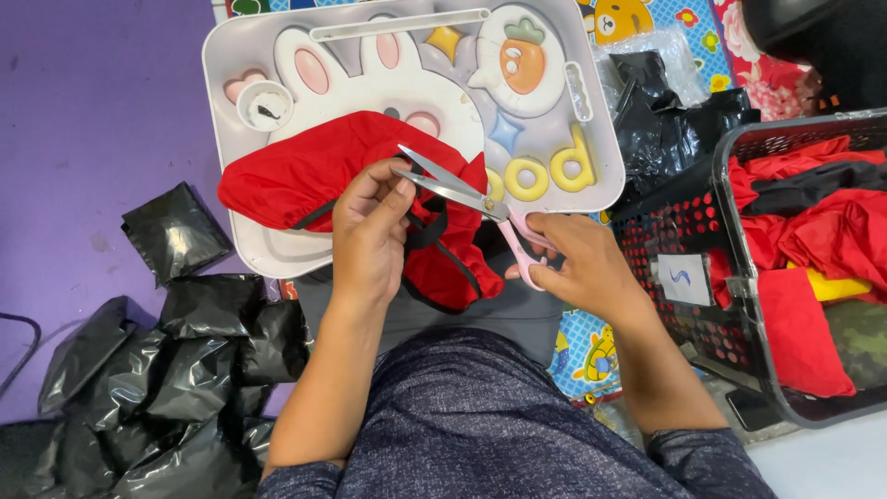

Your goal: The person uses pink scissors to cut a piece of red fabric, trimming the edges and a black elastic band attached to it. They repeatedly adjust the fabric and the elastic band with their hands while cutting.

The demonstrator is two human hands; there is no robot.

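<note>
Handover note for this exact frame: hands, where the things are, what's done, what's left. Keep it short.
Left hand: pinching something small, too small to tell, at the scissors' tips, resting on the red garment.
Right hand: grip through the pink handles of the scissors, blades open, tips pointing at the left hand's fingers.
Garment lies on the white lap tray, black trim hanging over its near edge.
Black basket at right holds more red pieces; black plastic bags are piled at left.
Done: garment laid out, scissors in place.
Left: blades not yet closed; whether any cut is made cannot be told.
</note>
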